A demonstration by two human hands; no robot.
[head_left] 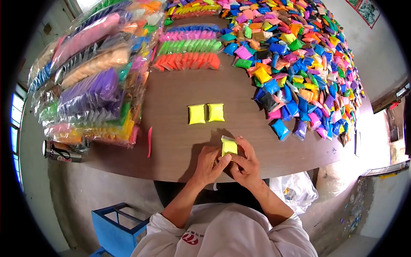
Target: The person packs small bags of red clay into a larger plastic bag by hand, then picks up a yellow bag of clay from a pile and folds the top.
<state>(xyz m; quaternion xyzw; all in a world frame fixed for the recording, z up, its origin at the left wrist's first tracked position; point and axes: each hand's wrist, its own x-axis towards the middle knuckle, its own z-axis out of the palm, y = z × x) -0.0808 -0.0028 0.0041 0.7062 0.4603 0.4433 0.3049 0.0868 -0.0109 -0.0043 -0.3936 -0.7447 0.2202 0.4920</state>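
Note:
Between my two hands, just above the table's front edge, is a small clear packet of yellow clay-like material (pixel 229 147). My left hand (pixel 210 165) pinches its lower left part, thumb on top. My right hand (pixel 245 162) grips its right side and lower edge, with fingers curled around it. Farther back on the table lie two similar yellow packets, a left one (pixel 197 114) and a right one (pixel 216 112), flat and side by side with a narrow gap.
A large heap of mixed coloured packets (pixel 295 73) covers the right side. Bagged rows of packets (pixel 90 85) are stacked at left. Rows of red packets (pixel 187 61) and other colours lie at the back. A pink plastic knife-like tool (pixel 150 141) and a steel flask (pixel 62 151) are at front left.

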